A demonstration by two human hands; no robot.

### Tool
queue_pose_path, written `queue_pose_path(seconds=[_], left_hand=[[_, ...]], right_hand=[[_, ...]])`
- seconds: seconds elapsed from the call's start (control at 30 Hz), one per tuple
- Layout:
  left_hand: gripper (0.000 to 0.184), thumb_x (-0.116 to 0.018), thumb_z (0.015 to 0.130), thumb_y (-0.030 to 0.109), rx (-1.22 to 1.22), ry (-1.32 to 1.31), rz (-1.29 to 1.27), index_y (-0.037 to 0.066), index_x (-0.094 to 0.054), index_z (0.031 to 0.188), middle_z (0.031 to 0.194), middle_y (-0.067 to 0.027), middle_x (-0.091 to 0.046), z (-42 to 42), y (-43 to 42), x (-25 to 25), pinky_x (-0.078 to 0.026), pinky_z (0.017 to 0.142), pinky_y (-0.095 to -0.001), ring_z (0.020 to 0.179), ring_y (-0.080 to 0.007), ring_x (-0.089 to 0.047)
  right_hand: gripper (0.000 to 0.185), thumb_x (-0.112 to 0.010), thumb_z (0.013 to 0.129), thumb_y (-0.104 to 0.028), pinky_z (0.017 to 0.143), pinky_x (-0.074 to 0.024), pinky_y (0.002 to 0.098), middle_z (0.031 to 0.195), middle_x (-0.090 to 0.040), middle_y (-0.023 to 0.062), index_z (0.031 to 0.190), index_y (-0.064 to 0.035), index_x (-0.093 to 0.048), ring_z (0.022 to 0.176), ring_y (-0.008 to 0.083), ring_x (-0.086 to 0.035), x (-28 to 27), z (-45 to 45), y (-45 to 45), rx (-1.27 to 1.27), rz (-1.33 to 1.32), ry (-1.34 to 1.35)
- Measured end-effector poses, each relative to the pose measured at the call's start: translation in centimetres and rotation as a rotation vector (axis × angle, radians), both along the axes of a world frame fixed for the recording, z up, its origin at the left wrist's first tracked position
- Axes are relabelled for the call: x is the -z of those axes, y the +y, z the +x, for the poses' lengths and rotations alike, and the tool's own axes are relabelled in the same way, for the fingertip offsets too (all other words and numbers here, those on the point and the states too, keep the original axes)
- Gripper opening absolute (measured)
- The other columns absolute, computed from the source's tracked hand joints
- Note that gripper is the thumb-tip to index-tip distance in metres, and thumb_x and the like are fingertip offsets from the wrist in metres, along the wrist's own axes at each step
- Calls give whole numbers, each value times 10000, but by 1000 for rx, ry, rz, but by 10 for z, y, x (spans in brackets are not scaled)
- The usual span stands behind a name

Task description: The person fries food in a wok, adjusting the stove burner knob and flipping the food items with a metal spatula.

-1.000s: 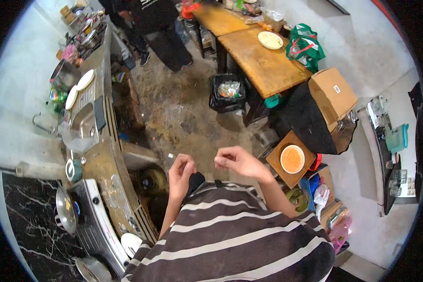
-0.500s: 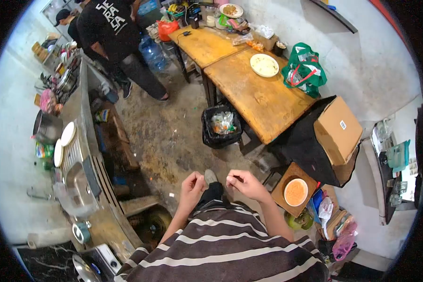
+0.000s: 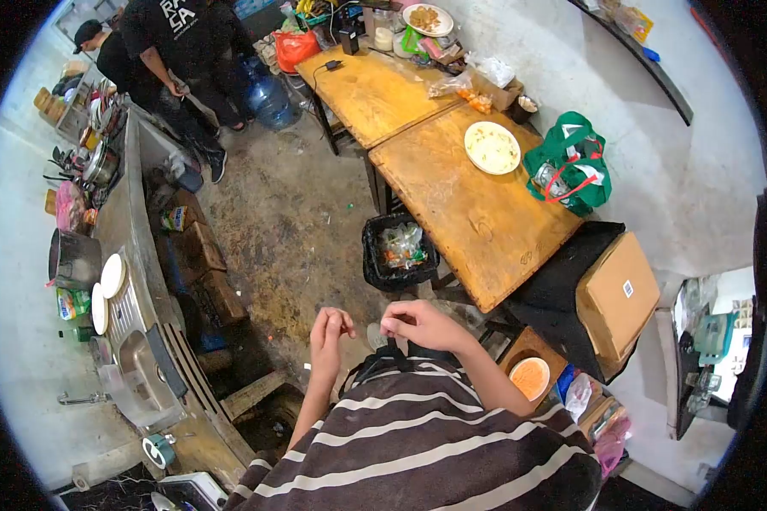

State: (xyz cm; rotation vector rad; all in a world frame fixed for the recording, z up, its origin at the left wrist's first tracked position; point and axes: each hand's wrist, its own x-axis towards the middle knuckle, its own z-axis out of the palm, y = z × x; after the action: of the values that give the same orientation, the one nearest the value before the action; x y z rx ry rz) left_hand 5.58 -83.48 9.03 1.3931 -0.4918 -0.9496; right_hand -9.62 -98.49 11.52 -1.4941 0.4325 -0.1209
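Observation:
My left hand (image 3: 329,337) hovers in front of my body, its fingers loosely bent and a little apart, with nothing visible in it. My right hand (image 3: 428,326) is a short way to its right, thumb and fingertips drawn together. Whether anything small is pinched there I cannot make out. Both hands are in the air over the striped apron or shirt (image 3: 426,426) I wear, near a dark strap. Beyond them stands a black-lined trash bin (image 3: 373,271) with plastic waste inside.
Ahead right is a wooden table (image 3: 452,213) with a plate of food (image 3: 492,147) and a green bag (image 3: 581,162). A cardboard box (image 3: 619,294) and a bowl of orange food (image 3: 529,378) are at right. A sink (image 3: 136,362) lines the left counter. Two people (image 3: 166,72) stand ahead left.
My view has shifted, and the table and bin appear lower. My left hand has loosened its fingers and moved slightly left. A person at the back has moved left and holds something.

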Motion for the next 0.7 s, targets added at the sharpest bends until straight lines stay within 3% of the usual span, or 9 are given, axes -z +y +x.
queue_pose_path(seconds=[0.07,0.13,0.27,0.37,0.43,0.47,0.57,0.63,0.7], left_hand=[[293,-415,1010,286,8,-43,1,60,-473,834,779,-26,-521,2,-15,-1,-400,670,-256,698,-119,-496],[285,-401,1024,219,42,-113,36,30,-474,824,753,-42,-500,2,-32,-6,-400,648,-263,682,-115,-458],[305,-416,1023,241,51,-214,120,31,-468,808,730,-40,-493,-9,-59,-4,-378,638,-252,666,-109,-439],[291,-455,1013,232,43,-147,85,30,-471,805,764,-37,-504,-25,-74,-10,-359,633,-243,676,-99,-434],[239,-493,997,190,12,-28,-99,27,-475,824,802,-33,-513,-35,-79,-9,-377,643,-242,691,-90,-442],[210,-511,987,178,28,-39,-83,36,-458,842,886,-52,-495,-38,-74,-15,-417,706,-270,764,-116,-480],[179,-506,982,150,-203,-19,-132,35,-457,855,915,-63,-498,-46,-62,-34,-429,722,-266,797,-123,-497],[186,-475,992,159,-297,-39,-113,35,-464,854,957,-67,-489,-41,-36,-33,-425,738,-274,826,-137,-499],[217,-452,1000,184,-258,-359,14,27,-464,850,985,-64,-471,-31,5,-17,-408,783,-281,845,-150,-490]], right_hand=[[260,-567,936,-227,634,-457,273,708,-606,35,823,5,-602,655,107,-550,4,4,-21,-35,-1,-25],[266,-565,945,-222,633,-441,262,698,-587,17,796,-3,-590,666,88,-527,-3,1,-45,-52,-23,14],[292,-582,945,-217,614,-422,250,669,-564,-2,742,-7,-569,655,61,-500,2,-2,-88,-117,-57,20],[289,-606,909,-195,541,-388,278,591,-490,41,723,7,-517,584,81,-436,14,3,-97,-28,-52,-60],[241,-605,895,-156,543,-392,290,581,-481,48,754,9,-499,580,94,-443,7,9,-98,-38,-37,-64],[159,-599,883,-108,564,-407,303,641,-521,63,847,0,-488,605,119,-481,-8,13,-97,-121,-83,-3],[150,-593,873,-79,605,-427,309,738,-563,76,928,-14,-469,662,149,-528,-5,30,-74,-211,-62,-152],[183,-605,872,-92,655,-447,311,843,-579,83,975,-25,-469,732,177,-554,-19,43,-54,-349,-67,-103],[212,-626,873,-127,676,-459,316,877,-577,86,984,-25,-477,758,180,-555,-28,56,-24,-451,-66,-219]])
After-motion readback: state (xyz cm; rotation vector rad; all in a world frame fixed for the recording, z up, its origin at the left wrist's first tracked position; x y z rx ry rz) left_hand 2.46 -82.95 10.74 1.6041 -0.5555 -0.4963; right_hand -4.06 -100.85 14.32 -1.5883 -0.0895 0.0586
